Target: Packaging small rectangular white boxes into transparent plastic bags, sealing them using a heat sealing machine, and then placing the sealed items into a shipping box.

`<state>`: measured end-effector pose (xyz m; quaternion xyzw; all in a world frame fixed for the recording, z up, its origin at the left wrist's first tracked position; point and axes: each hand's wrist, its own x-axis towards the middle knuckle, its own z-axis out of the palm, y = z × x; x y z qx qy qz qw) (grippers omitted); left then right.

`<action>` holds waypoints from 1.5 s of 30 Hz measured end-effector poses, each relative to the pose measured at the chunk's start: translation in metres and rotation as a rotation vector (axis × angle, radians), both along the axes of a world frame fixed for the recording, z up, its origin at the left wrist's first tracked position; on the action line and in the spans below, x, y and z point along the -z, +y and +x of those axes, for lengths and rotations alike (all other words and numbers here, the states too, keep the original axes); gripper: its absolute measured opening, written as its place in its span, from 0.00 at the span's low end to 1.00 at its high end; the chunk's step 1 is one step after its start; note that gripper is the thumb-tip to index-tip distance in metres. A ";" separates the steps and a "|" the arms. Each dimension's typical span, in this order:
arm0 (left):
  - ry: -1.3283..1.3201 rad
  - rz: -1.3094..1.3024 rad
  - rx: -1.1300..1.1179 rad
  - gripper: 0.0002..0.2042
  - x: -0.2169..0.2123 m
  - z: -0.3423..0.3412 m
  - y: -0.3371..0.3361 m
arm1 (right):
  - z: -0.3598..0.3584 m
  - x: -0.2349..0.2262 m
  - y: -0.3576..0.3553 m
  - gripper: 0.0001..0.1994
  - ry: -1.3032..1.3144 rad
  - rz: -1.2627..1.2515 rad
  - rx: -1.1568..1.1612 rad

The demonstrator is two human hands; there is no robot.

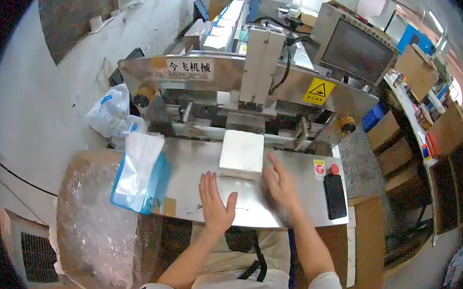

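At the lower left of the frame you have a cardboard box (81,172) lined with crinkled clear plastic film (94,231), glossy and loosely bunched. Just right of it, a soft pack (136,174) with a clear front and blue edging leans over the box rim onto the desk (189,164), which is smooth brushed steel with a dull shine. Above the box, in the upper left, a crumpled white and blue plastic bag (110,116) lies against a pale grey wall.

Your left hand (215,200) rests flat at mid-frame, palm down on the steel, fingers spread, its grip wide open and holding nothing. Just up and to the right sits the white block (241,153), a square-cornered stack with a matte top, at the centre of the frame near the machine's mouth. Your right hand (279,187) is blurred; it lies beside the block's lower right corner, fingers extended and grip open, and you cannot tell whether it touches the block.

Behind stands the steel machine (226,74), bearing a white rectangular label at upper centre and a yellow triangular warning sign (318,91) to the right. Further right, a red round button (333,169) and a black phone (334,196) sit on the desk, with a dark screen (355,50) above and brown cartons (392,143) stacked at the right edge.
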<state>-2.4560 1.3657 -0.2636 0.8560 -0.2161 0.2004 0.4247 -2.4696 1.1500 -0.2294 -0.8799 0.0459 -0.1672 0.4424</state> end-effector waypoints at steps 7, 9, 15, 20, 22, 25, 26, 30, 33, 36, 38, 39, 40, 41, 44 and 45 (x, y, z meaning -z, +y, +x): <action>0.040 0.018 0.015 0.34 0.006 0.003 -0.003 | -0.054 0.021 0.021 0.22 -0.109 -0.147 0.052; 0.049 0.009 0.015 0.34 0.006 0.003 -0.005 | -0.052 0.021 0.018 0.22 -0.116 -0.098 0.049; 0.307 -0.341 0.019 0.32 -0.002 0.041 -0.013 | -0.039 0.028 0.005 0.25 -0.071 0.045 0.052; 0.521 -0.626 0.065 0.30 -0.020 0.097 -0.034 | 0.016 0.029 -0.004 0.32 0.094 0.181 0.087; 0.737 -0.598 0.042 0.24 -0.029 0.102 -0.036 | 0.026 0.020 0.003 0.32 0.128 0.241 0.078; 0.872 -0.736 0.190 0.20 -0.040 0.093 -0.036 | 0.024 0.012 0.010 0.31 -0.007 0.464 -0.042; 0.955 -0.731 0.161 0.18 -0.050 0.079 -0.036 | 0.016 0.015 0.007 0.31 -0.007 0.464 -0.034; 0.173 -0.213 0.149 0.17 -0.063 0.015 -0.033 | -0.035 -0.009 0.004 0.30 0.174 0.658 -0.045; -0.323 0.098 0.568 0.16 -0.075 -0.015 -0.040 | -0.073 -0.007 -0.019 0.31 0.209 1.274 -0.065; -0.327 0.233 0.911 0.09 -0.065 -0.038 -0.050 | -0.083 -0.006 -0.033 0.31 0.289 1.053 0.070; -0.213 0.132 0.810 0.06 -0.066 -0.041 -0.053 | -0.098 -0.011 -0.034 0.32 0.337 0.971 0.086; -0.204 0.074 0.724 0.06 -0.067 -0.032 -0.056 | -0.110 -0.009 -0.039 0.33 0.326 0.937 0.094; 0.076 0.009 0.569 0.10 -0.058 -0.012 -0.056 | -0.122 -0.008 -0.043 0.35 0.314 0.904 0.098; 0.314 0.030 0.419 0.13 -0.059 0.012 -0.060 | -0.134 -0.007 -0.046 0.36 0.260 0.922 0.141; -0.150 0.449 0.078 0.21 0.002 0.105 -0.061 | -0.176 0.003 -0.066 0.37 0.123 0.960 0.236; -0.038 0.590 0.071 0.22 -0.007 0.118 -0.075 | -0.196 -0.007 -0.076 0.36 0.124 0.928 0.324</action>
